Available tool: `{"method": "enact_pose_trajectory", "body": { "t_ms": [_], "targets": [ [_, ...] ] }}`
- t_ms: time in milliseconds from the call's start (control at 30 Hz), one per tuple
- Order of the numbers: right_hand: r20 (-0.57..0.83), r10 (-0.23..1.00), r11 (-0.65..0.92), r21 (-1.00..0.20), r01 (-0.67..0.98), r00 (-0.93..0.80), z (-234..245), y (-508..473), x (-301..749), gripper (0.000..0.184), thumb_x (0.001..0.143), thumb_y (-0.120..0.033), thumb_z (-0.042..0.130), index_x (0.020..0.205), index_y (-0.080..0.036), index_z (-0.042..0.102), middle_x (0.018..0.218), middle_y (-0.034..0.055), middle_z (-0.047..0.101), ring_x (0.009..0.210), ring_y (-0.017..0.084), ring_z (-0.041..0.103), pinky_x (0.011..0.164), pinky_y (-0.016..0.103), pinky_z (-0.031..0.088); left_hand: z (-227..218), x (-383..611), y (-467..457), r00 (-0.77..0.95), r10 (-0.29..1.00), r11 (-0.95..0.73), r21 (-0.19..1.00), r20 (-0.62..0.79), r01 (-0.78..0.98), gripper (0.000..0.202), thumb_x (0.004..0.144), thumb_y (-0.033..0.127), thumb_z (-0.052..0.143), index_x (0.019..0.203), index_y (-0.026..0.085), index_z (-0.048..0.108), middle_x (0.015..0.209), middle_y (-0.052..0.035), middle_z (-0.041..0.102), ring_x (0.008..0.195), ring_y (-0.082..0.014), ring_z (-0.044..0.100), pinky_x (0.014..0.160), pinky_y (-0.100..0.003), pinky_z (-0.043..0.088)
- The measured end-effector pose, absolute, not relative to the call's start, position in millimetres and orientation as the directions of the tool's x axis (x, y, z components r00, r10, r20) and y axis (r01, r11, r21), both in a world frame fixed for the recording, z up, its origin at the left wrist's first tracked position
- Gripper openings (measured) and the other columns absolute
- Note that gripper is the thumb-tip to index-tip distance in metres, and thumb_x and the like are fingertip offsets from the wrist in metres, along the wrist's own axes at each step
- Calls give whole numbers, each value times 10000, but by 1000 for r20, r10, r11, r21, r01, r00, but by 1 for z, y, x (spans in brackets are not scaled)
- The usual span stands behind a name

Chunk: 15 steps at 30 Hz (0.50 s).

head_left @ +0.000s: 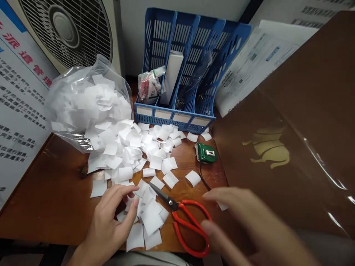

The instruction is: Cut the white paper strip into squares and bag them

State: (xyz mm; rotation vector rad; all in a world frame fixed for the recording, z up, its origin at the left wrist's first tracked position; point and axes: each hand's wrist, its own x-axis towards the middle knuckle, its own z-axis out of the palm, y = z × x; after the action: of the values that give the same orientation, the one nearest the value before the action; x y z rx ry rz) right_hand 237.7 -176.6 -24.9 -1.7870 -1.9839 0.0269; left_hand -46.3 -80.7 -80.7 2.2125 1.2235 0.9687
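Observation:
Loose white paper pieces (151, 218) lie in front of me, spreading back into a larger heap. My left hand (111, 214) hovers at the left edge of the near pieces, its thumb and forefinger apart with nothing between them. A pair of scissors (191, 225) with red handles and dark blades rests on the table, blades pointing up and left over some paper. Close to the handles on the right is my right hand (244, 221), blurred, its thumb and forefinger spread. Its thumb tip overlaps the red handle; whether they touch I cannot tell.
A clear plastic bag (83, 99) spills paper pieces at the left back. Behind stands a blue file rack (177, 118) holding a white box and small bags. A green tape measure (206, 153) sits right of the heap. A fan (66, 29) and a brown panel (277, 111) flank the wooden table (41, 203).

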Motion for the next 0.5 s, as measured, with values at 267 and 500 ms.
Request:
{"method": "enact_pose_trajectory", "body": {
  "t_ms": [267,500],
  "targets": [
    [212,972,147,-241,959,-96,-91,-197,220,536,926,-231,500,1460,-195,461,1366,130,633,1222,256,653,926,386,634,-77,-36,-70,482,834,-550,468,269,692,505,921,333,712,1377,267,508,1203,-57,649,1023,-250,614,908,-392,421],
    [221,968,148,-138,979,-115,-84,-181,219,570,825,-136,472,1394,-123,504,1191,142,699,1075,272,703,818,373,663,-85,-26,-66,496,822,-570,431,281,700,530,922,277,703,1403,281,478,1160,-35,675,1002,-241,636,910,-388,352]
  ]
}}
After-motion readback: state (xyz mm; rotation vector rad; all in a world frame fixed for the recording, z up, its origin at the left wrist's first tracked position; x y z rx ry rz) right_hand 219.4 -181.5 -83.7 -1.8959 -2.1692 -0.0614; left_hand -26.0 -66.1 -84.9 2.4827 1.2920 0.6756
